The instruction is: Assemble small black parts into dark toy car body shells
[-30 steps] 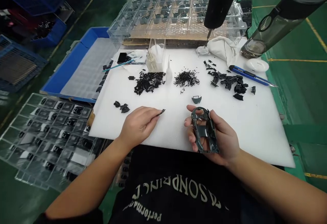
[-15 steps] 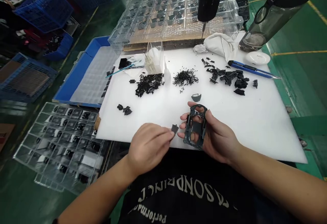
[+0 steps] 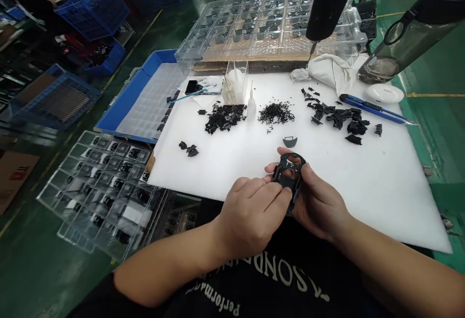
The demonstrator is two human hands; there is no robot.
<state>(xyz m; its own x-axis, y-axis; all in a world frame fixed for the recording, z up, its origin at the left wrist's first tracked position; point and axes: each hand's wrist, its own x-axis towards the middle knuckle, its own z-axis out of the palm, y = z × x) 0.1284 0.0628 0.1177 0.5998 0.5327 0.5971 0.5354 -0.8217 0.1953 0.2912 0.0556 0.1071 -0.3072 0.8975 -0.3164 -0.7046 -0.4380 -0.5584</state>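
My right hand (image 3: 319, 202) is closed around the edge of a dark plastic frame (image 3: 297, 160), which has a rounded top and an opening in its upper part. My left hand (image 3: 252, 211) lies over the frame's lower left side, its fingers pinched together against it. The small dark plastic piece those fingers held is now hidden beneath them. Just beyond the frame, a half-round dark plastic part (image 3: 289, 142) with a small loop rests on the white work surface (image 3: 232, 163).
Farther back lie a heap of tiny black screws (image 3: 276, 113), black plastic pieces (image 3: 223, 117), more dark parts (image 3: 341, 117) and a blue utility knife (image 3: 378, 109). An electric screwdriver (image 3: 329, 6) hangs over clear compartment trays (image 3: 247, 22). A water bottle (image 3: 410, 32) stands right.
My left hand has moved right, bringing the small dark piece to the frame, and now covers the frame's lower part. The camera view has shifted, so the table scene appears farther right.
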